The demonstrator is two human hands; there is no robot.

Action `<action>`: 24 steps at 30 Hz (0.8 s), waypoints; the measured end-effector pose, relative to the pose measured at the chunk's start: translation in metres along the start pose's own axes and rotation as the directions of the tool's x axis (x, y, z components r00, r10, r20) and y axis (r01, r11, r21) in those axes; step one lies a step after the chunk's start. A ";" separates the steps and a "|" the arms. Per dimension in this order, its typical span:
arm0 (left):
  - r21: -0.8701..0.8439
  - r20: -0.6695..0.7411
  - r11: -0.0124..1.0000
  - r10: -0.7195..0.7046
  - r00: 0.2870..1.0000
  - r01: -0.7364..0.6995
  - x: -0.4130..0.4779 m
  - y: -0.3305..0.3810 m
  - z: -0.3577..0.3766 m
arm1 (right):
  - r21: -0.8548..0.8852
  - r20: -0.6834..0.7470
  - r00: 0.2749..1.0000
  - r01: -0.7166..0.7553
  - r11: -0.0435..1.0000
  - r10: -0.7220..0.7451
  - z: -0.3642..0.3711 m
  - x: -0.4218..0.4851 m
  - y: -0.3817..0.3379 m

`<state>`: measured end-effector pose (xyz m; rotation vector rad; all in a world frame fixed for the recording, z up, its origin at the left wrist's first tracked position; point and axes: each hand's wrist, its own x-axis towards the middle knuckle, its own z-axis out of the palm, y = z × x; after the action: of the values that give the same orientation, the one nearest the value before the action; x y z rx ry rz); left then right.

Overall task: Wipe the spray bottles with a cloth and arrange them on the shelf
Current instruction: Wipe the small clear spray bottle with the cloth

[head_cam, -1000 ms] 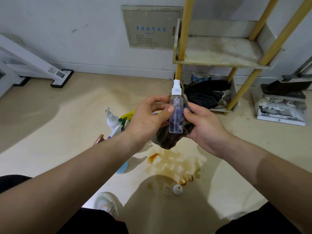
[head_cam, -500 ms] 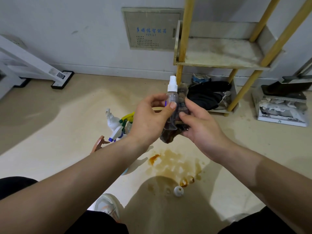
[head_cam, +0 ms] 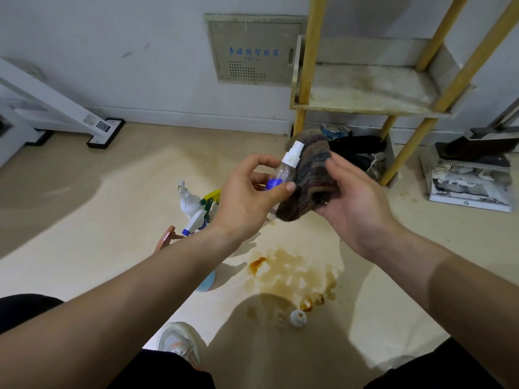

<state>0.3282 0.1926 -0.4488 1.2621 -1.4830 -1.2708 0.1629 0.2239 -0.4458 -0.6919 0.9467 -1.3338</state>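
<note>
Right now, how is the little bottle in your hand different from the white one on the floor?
The little bottle is see-through; the white bottle is not. The little bottle is tilted, held by the left hand against the cloth; the white bottle stands on the floor, untouched. Both have white tops.

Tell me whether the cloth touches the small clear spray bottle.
Touching: head view shows the cloth pressed against the spray bottle side, no gap between.

wall panel (head_cam: 254, 49) carries blue chinese characters, too blurred to read.
</note>
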 end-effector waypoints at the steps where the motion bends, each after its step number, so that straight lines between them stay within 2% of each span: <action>1: 0.001 0.000 1.000 -0.005 1.000 0.005 0.000 0.002 -0.001 | 0.046 0.041 0.999 -0.027 0.999 0.025 -0.001 0.000 -0.001; 3: 0.009 0.017 1.000 -0.023 1.000 0.023 -0.001 0.005 -0.002 | 0.072 0.118 0.992 -0.064 0.995 0.055 -0.003 -0.001 0.000; 6: -0.040 0.071 0.997 -0.058 0.996 0.060 -0.004 0.011 -0.003 | -0.002 0.160 0.984 -0.073 0.997 0.072 -0.007 0.000 -0.001; 12: 0.015 0.141 1.000 -0.009 0.990 0.007 -0.007 0.007 -0.003 | -0.060 0.118 0.993 -0.018 0.998 0.025 -0.010 -0.001 -0.006; 14: -0.052 0.185 0.995 -0.076 0.980 0.087 -0.010 0.009 -0.003 | -0.093 0.092 0.996 -0.012 0.996 0.020 -0.012 -0.001 -0.009; 16: -0.184 0.264 0.954 -0.182 0.947 0.235 -0.011 0.011 -0.004 | -0.123 0.073 0.997 -0.009 0.992 0.018 -0.013 0.000 -0.012; 18: -0.231 0.283 0.922 -0.244 0.928 0.312 -0.009 0.012 -0.006 | -0.119 0.083 0.996 -0.003 0.993 0.013 -0.013 0.001 -0.013; 22: -0.175 0.384 0.852 -0.402 0.831 0.493 -0.008 0.011 -0.007 | -0.082 0.114 0.993 -0.013 0.997 0.022 -0.014 0.001 -0.014; 24: -0.131 0.404 0.870 -0.391 0.827 0.476 -0.009 0.009 -0.006 | -0.080 0.122 0.992 -0.010 0.997 0.020 -0.015 0.002 -0.015</action>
<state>0.3344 0.2005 -0.4389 1.3017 -1.2741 -2.0181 0.1420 0.2214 -0.4401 -0.8171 0.9082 -1.2316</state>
